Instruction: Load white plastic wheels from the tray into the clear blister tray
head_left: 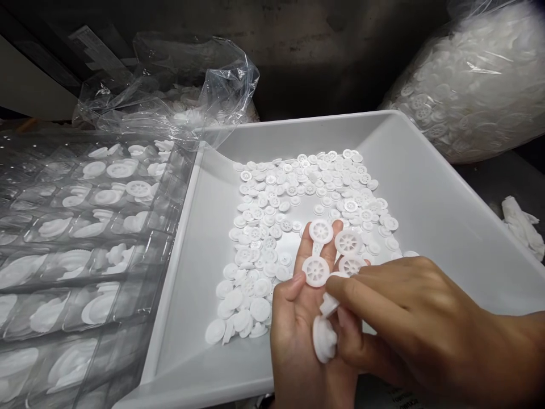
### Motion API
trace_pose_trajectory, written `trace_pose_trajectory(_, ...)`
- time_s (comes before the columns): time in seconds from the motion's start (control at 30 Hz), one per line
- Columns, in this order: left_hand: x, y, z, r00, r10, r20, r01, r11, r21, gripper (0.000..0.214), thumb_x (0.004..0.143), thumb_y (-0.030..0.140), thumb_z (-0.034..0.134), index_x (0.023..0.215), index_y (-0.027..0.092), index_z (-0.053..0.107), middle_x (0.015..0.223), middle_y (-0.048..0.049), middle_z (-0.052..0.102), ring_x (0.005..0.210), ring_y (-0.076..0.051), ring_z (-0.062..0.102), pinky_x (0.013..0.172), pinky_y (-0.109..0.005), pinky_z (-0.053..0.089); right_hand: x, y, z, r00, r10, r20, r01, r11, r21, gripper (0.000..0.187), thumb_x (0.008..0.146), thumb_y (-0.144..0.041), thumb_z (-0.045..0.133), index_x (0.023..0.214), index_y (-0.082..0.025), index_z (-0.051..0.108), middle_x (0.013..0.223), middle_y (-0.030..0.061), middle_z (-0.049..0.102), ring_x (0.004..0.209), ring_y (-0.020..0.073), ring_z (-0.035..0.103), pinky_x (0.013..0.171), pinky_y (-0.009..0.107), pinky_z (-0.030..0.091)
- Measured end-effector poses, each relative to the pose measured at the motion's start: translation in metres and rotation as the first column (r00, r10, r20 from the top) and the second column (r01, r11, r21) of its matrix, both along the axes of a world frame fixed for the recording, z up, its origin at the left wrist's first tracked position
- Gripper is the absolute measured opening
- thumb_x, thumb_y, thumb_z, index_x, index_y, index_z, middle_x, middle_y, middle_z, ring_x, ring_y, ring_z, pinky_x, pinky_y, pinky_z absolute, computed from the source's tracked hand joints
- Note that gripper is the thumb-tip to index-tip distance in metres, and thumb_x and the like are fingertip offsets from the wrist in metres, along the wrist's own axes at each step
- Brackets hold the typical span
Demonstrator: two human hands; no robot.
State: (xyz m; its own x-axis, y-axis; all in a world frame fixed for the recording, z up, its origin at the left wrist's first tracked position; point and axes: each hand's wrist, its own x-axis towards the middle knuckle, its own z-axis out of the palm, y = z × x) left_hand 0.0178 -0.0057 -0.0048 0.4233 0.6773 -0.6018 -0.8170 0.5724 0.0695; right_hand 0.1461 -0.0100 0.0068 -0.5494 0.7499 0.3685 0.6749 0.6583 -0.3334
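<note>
My left hand (298,324) is palm up over the near part of a white tray (430,187). Several white spoked plastic wheels (315,270) lie on its stretched fingers, and more sit in its palm. My right hand (409,318) comes in from the right, its fingers pinched on a white wheel (326,338) at the left palm. A heap of the same small white wheels (298,199) covers the middle of the tray floor beyond both hands.
A clear plastic blister tray (80,250) with pockets holding white parts lies to the left of the white tray. An open clear bag (170,91) sits behind it. A full bag of white wheels (477,79) stands at the back right. A white cloth (522,227) lies at the right edge.
</note>
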Motion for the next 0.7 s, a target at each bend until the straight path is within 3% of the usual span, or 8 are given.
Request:
trace_pose_trajectory(0.17, 0.0061, 0.0051, 0.0059, 0.997, 0.075, 0.018, -0.073, 0.993, -0.092, 0.061, 0.092, 0.035, 0.048, 0.152, 0.025, 0.049, 0.131, -0.0077, 0.074, 0.122, -0.027, 0.069, 0.111, -0.041, 0.049, 0.0015, -0.0008, -0.0025, 0.998, -0.017, -0.067, 0.012, 0.998, -0.064, 0.015, 0.105, -0.016, 0.049, 0.098, -0.012, 0.062, 0.063, -0.0041, 0.057, 0.052, 0.0106, 0.052, 0.051, 0.028, 0.037)
trace_pose_trajectory(0.27, 0.0074, 0.0079, 0.0076, 0.996, 0.079, 0.038, -0.074, 0.991, -0.115, 0.063, 0.091, 0.031, 0.04, 0.153, 0.02, 0.046, 0.124, -0.0104, 0.077, 0.12, -0.025, 0.071, 0.114, -0.041, 0.046, 0.0049, -0.0018, -0.0041, 0.996, -0.025, -0.084, 0.023, 0.999, -0.026, 0.016, 0.104, -0.013, 0.049, 0.093, -0.015, 0.06, 0.064, -0.004, 0.055, 0.053, 0.0107, 0.049, 0.053, 0.03, 0.033)
trace_pose_trajectory(0.47, 0.0072, 0.0063, 0.0035, 0.994, 0.085, 0.064, -0.08, 0.994, -0.074, 0.068, 0.089, 0.029, 0.045, 0.156, 0.022, 0.039, 0.121, -0.0097, 0.078, 0.121, -0.027, 0.07, 0.112, -0.045, 0.048, 0.0059, 0.0007, -0.006, 0.995, -0.073, -0.062, 0.072, 0.997, -0.018, 0.026, 0.1, -0.011, 0.054, 0.076, -0.02, 0.05, 0.063, -0.0059, 0.049, 0.053, 0.0092, 0.046, 0.053, 0.03, 0.03)
trace_pose_trajectory(0.63, 0.0075, 0.0068, 0.0016, 0.994, 0.079, 0.081, -0.072, 0.994, -0.078, 0.069, 0.086, 0.026, 0.049, 0.155, 0.021, 0.041, 0.121, -0.0099, 0.078, 0.121, -0.026, 0.07, 0.115, -0.043, 0.045, 0.0066, 0.0013, -0.0051, 0.988, -0.141, -0.058, 0.144, 0.989, 0.037, 0.016, 0.103, -0.013, 0.055, 0.087, -0.017, 0.056, 0.062, -0.0081, 0.048, 0.052, 0.0073, 0.044, 0.052, 0.028, 0.031)
trace_pose_trajectory(0.7, 0.0067, 0.0072, 0.0022, 0.994, 0.072, 0.077, -0.065, 0.993, -0.094, 0.067, 0.087, 0.028, 0.049, 0.153, 0.021, 0.044, 0.124, -0.0099, 0.077, 0.121, -0.025, 0.07, 0.116, -0.042, 0.044, 0.0094, -0.0002, -0.0026, 0.992, -0.114, -0.059, 0.116, 0.993, 0.027, 0.01, 0.104, -0.016, 0.054, 0.096, -0.016, 0.059, 0.062, -0.0087, 0.049, 0.051, 0.0071, 0.044, 0.052, 0.028, 0.033)
